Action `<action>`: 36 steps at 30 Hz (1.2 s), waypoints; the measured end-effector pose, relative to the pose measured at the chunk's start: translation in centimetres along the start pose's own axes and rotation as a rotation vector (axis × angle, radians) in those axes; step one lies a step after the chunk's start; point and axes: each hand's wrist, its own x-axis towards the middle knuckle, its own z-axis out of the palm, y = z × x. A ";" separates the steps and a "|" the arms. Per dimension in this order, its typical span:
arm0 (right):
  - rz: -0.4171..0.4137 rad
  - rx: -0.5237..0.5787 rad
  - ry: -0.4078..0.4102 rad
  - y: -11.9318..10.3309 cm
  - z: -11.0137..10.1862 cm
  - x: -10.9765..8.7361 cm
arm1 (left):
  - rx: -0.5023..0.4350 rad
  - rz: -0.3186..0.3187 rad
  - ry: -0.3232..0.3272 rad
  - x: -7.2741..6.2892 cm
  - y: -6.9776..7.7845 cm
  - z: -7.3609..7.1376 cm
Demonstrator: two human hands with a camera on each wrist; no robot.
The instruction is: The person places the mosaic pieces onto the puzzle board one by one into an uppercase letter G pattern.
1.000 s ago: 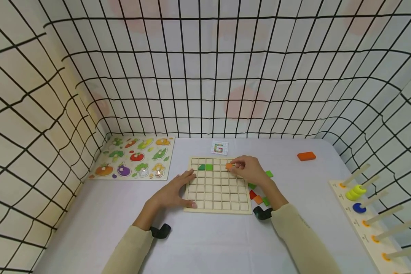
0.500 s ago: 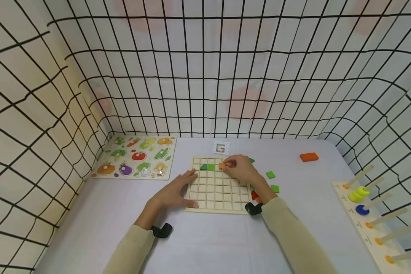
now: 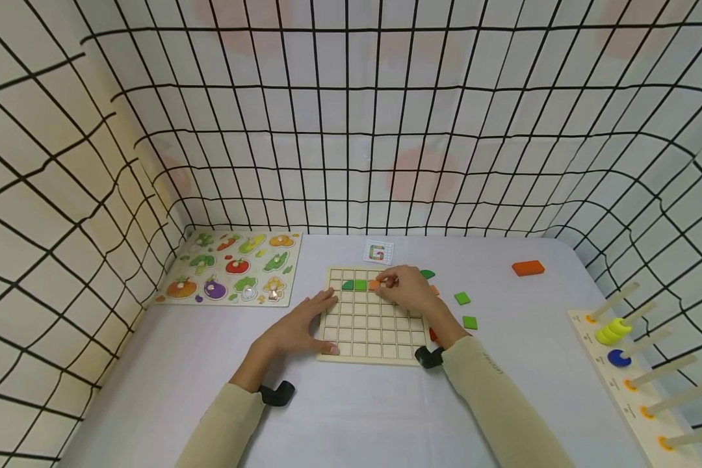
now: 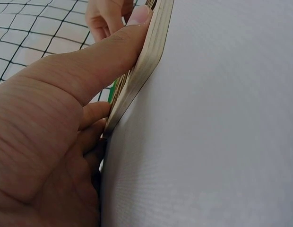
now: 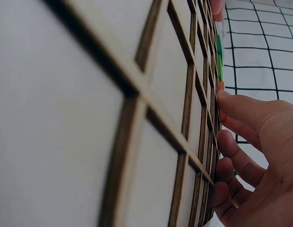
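Orange tile (image 3: 374,285) beside the green tile (image 3: 360,285) on the board (image 3: 374,324), right hand (image 3: 407,288) pinching it in a narrow grip, left hand (image 3: 292,329) spread wide at the edge: seating it, seemingly, which calls for a gentle press.

- Head: looks forward and down from well back; grid board (image 3: 374,324) below centre.
- Left wrist: close along its edge, upper middle.
- Right wrist: skims its face closely; all share it.
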 end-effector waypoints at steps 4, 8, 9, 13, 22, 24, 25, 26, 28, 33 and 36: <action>-0.007 -0.002 -0.001 0.0 0.0 -0.1 | 0.003 -0.018 -0.003 0.0 0.1 0.0; -0.019 0.002 -0.003 0.1 0.0 -0.2 | -0.002 -0.028 0.002 0.0 0.2 0.0; -0.015 0.005 -0.003 0.2 0.0 -0.2 | -0.006 -0.030 0.002 -0.1 0.3 0.0; 0.000 0.035 0.000 0.5 -0.1 -0.5 | -0.003 -0.040 -0.004 -0.1 0.4 0.1; -0.016 0.074 0.048 2.5 -1.7 -1.2 | 0.003 -0.049 -0.007 -0.2 0.3 0.2; -0.003 0.060 0.065 2.8 -2.2 -1.3 | 0.006 -0.055 -0.004 -0.3 0.2 0.2; 0.006 0.054 0.071 3.0 -2.5 -1.4 | 0.007 -0.059 -0.004 -0.4 0.2 0.2; 0.014 0.044 0.076 3.1 -2.8 -1.5 | 0.007 -0.061 -0.003 -0.4 0.2 0.1; 0.031 0.039 0.087 3.5 -3.5 -1.7 | 0.005 -0.063 -0.002 -0.5 0.2 0.1; 0.083 0.013 0.103 5.1 -4.8 -1.9 | -0.001 -0.058 0.003 -0.4 0.2 0.1; 0.117 -0.008 0.106 6.1 -5.3 -1.9 | -0.004 -0.056 0.003 -0.4 0.3 0.1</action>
